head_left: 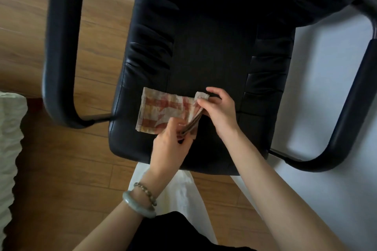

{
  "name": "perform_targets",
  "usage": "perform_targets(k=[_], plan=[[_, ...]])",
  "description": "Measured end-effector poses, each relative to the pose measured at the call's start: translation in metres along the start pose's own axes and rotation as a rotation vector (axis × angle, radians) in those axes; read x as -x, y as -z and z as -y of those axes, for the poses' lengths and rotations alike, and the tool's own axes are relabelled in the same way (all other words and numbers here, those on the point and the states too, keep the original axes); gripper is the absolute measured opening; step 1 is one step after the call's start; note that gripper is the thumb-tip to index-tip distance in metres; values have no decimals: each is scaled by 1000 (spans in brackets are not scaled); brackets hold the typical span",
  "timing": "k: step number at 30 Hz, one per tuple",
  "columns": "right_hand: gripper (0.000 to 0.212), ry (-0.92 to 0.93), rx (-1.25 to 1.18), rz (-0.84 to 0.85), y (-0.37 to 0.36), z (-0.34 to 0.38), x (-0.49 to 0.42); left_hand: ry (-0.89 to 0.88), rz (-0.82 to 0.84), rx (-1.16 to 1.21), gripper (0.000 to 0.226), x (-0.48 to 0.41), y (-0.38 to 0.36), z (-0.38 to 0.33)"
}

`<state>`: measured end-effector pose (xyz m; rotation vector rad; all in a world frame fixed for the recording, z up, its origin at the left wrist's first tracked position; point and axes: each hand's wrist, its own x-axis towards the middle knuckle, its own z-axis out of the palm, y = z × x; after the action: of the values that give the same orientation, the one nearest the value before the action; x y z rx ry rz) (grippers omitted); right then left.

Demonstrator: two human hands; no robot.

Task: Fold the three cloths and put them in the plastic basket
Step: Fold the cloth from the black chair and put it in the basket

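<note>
Head view
Cloth: the cream and red-orange patterned cloth [163, 112] lies folded into a flat oblong on the front part of the black leather chair seat [204, 57], its long side running left to right.
Left grip: the left hand [173, 146] pinches the stacked layers at the cloth's near right corner, fingers curled round the edge; the layers show edge-on there.
Right grip: the right hand [218, 108] pinches the far right corner, thumb and fingers closed on a turned-up flap.
Cloth against the grips: both hands hold its right end, close together; the rest stretches away to their left, flat on the seat.
Left wrist: a pale green stone bangle [138, 206] and a beaded bracelet [145, 190].
Surroundings: a black padded armrest [59, 47] stands left of the seat, over the wooden plank floor [61, 159].
</note>
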<state>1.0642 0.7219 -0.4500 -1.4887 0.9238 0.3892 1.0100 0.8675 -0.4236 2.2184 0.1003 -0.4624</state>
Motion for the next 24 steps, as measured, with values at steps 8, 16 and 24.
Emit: perform_targets(k=[8, 16, 24], plan=[[37, 96, 235, 63, -91, 10, 3, 329, -115, 21, 17, -10, 54, 48], [41, 134, 462, 81, -137, 5, 0, 468, -135, 9, 18, -21, 63, 77], [40, 585, 905, 83, -81, -15, 13, -54, -79, -397, 51, -22, 61, 88]])
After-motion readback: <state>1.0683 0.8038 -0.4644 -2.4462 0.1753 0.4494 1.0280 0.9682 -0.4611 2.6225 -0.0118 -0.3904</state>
